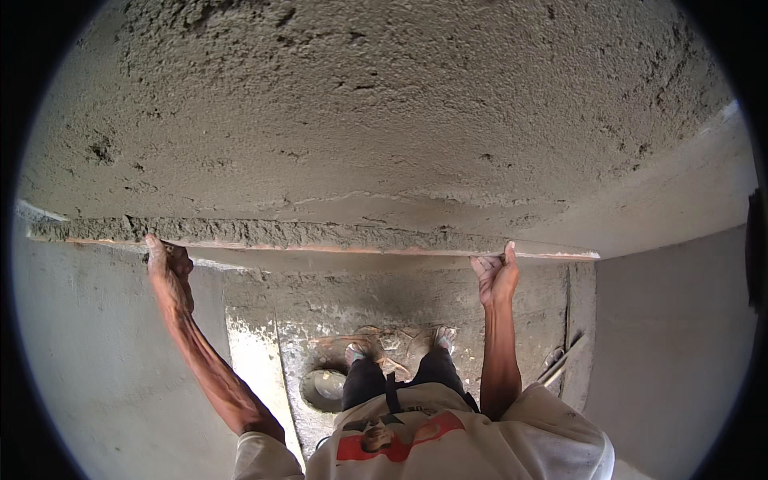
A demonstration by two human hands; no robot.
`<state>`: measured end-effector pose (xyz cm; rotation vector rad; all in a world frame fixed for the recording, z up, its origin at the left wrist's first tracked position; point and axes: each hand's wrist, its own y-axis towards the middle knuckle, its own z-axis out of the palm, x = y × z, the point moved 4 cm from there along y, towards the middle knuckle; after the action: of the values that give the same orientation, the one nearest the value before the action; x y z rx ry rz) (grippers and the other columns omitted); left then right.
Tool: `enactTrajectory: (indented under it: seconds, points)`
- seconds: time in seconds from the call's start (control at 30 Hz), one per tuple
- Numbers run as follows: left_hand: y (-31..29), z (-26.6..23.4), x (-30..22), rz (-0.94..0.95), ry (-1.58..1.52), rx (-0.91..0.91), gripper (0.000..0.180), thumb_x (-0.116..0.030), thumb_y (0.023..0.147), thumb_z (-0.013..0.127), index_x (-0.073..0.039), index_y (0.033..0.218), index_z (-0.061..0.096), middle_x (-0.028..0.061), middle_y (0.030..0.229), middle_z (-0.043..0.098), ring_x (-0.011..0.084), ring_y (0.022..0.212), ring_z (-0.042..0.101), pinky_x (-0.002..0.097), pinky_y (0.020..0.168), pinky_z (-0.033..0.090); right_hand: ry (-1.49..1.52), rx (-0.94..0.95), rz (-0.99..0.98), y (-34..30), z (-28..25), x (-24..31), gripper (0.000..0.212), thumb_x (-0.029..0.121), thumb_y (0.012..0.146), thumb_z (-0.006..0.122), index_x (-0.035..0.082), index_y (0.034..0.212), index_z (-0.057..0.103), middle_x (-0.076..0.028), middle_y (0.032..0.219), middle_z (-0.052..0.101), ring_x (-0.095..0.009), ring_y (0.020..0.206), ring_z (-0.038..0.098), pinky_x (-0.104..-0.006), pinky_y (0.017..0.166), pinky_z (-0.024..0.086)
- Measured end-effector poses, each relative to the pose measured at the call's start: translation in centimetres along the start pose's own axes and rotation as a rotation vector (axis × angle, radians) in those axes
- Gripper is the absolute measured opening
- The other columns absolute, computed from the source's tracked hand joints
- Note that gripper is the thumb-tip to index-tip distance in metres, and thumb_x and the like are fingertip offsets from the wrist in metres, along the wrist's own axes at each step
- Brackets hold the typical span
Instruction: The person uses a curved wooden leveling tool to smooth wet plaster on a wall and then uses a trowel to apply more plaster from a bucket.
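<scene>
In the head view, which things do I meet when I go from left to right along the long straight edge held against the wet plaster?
Left hand → mortar-covered straightedge → right hand → thin sticks leaning lower down at the wall.

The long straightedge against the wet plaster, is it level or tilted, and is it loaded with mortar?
Roughly level, dipping slightly rightward. The straightedge spans between the left hand and right hand, and a ridge of wet mortar sits along its top edge.

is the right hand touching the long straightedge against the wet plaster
Touching. The head view shows the right hand gripping the lower edge of the long straightedge, with no gap; the left hand grips its other end.
</scene>
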<state>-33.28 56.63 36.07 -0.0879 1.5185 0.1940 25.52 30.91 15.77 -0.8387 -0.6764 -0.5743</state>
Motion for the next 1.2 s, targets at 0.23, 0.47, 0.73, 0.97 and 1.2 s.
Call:
enactTrajectory:
  seconds: [0.23, 0.47, 0.73, 0.97, 1.2]
  points:
    - [-11.8, 13.9, 12.4, -0.118, -0.078, 0.1, 0.048, -0.057, 0.111, 0.059, -0.015, 0.092, 0.047, -0.0066, 0.077, 0.035, 0.0079, 0.068, 0.031, 0.0296, 0.061, 0.026, -0.078, -0.157, -0.015, 12.8, -16.7, 4.2, 0.059, 0.053, 0.111, 0.057, 0.0, 0.135, 0.056, -0.02, 0.112, 0.07, -0.033, 0.093, 0.073, -0.0494, 0.086, 0.066]
    - [-12.8, 16.0, 14.1, -0.07, -0.098, 0.103, 0.045, -0.048, 0.112, 0.061, -0.014, 0.086, 0.048, -0.0062, 0.074, 0.035, 0.0077, 0.067, 0.032, 0.0292, 0.061, 0.026, -0.115, -0.178, -0.043, 14.4, -19.2, 6.5, 0.054, 0.051, 0.111, 0.057, 0.0, 0.129, 0.058, -0.016, 0.102, 0.068, -0.028, 0.085, 0.073, -0.042, 0.075, 0.07]
    - [-2.6, 3.5, -2.8, 0.122, -0.012, -0.207, 0.057, -0.055, 0.114, 0.053, -0.02, 0.073, 0.034, -0.0054, 0.061, 0.03, 0.0113, 0.054, 0.023, 0.0328, 0.052, 0.024, -0.112, -0.052, -0.021, -0.7, -1.2, 8.6, 0.053, 0.05, 0.111, 0.058, -0.001, 0.121, 0.054, -0.01, 0.098, 0.059, -0.021, 0.072, 0.07, -0.0363, 0.07, 0.071]
    - [0.0, 1.0, -5.7, 0.064, -0.121, -0.227, 0.059, -0.062, 0.107, 0.062, -0.02, 0.077, 0.033, -0.0057, 0.068, 0.024, 0.0111, 0.059, 0.024, 0.0302, 0.057, 0.025, -0.03, 0.067, -0.075, -5.7, 4.6, 8.8, 0.057, 0.049, 0.111, 0.06, -0.005, 0.129, 0.053, -0.014, 0.103, 0.062, -0.022, 0.072, 0.071, -0.0394, 0.069, 0.071]
    - [-6.4, 8.8, 0.8, -0.082, -0.117, -0.101, 0.059, -0.069, 0.105, 0.06, -0.019, 0.083, 0.038, -0.0078, 0.07, 0.026, 0.009, 0.06, 0.023, 0.0288, 0.057, 0.022, -0.024, 0.027, -0.12, 1.8, -4.2, 10.4, 0.064, 0.051, 0.11, 0.061, -0.005, 0.141, 0.052, -0.016, 0.116, 0.063, -0.022, 0.075, 0.07, -0.0405, 0.074, 0.07]
